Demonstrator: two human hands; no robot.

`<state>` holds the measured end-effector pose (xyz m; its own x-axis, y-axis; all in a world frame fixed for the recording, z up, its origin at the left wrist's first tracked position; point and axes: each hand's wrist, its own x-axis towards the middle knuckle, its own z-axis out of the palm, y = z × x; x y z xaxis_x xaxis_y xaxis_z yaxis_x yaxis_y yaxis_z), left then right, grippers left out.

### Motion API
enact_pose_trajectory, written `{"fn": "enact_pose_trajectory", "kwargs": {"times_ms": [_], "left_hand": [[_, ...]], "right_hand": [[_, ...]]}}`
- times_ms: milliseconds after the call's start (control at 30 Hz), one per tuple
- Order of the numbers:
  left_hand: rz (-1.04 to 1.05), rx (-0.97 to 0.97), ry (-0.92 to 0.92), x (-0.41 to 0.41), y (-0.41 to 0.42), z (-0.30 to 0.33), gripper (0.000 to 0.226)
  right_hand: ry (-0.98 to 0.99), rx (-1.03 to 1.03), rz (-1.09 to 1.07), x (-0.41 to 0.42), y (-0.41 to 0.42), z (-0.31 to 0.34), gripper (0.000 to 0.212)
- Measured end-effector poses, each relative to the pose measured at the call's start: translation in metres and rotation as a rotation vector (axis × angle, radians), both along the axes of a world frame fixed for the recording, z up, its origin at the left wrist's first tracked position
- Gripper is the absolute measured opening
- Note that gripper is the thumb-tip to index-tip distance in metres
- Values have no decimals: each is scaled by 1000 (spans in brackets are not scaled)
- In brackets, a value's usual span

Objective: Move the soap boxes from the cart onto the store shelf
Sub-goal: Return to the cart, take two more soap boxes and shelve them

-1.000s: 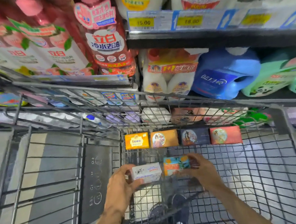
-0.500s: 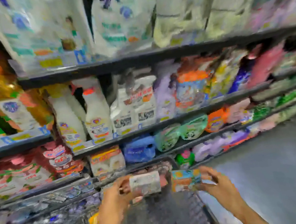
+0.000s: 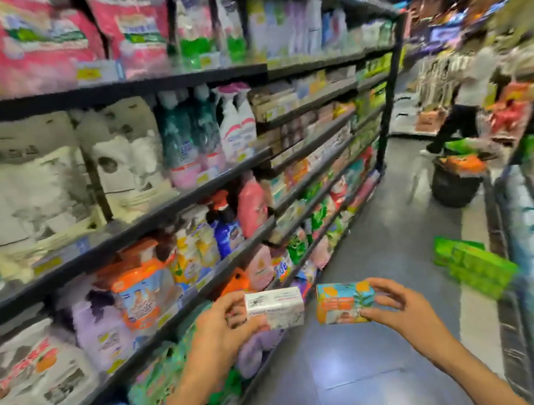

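- The left hand (image 3: 220,330) has its grip around a white soap box (image 3: 274,308), fingers on the box's left end.
- The right hand (image 3: 400,303) has its grip on an orange and teal soap box (image 3: 343,302), pinching its right end.
- The 2 boxes are side by side in the air, near each other but apart, over the grey floor (image 3: 371,377).
- The store shelf (image 3: 144,227), full of bottles and bags, runs along the left.
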<state>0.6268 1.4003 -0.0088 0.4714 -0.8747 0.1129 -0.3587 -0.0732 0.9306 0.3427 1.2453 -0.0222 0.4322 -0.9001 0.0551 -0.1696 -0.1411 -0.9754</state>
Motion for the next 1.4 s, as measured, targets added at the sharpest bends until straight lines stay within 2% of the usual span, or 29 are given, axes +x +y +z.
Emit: {"fn": "enact_pose_trajectory", "kwargs": {"times_ms": [333,667,967,1133,1400], "left_hand": [[-240,-116,-90,-137,-226,33,39],[-348,-200,-60,-219,-451,54,35],[-441,-246,-24,-257,-697,59,40],[-449,-253,-40,-277,-816,67,36],[-297,-253,-64,-268,-986,58,36]], "right_hand": [[-101,-46,-197,-162,-171,48,43],[-103,-109,-328,-262,-353,69,46],[-104,-133,-398,-307,-564,86,47],[-107,-112,-433,-322,-687,93,49],[-52,-149,-296,-308,-905,83,48]]}}
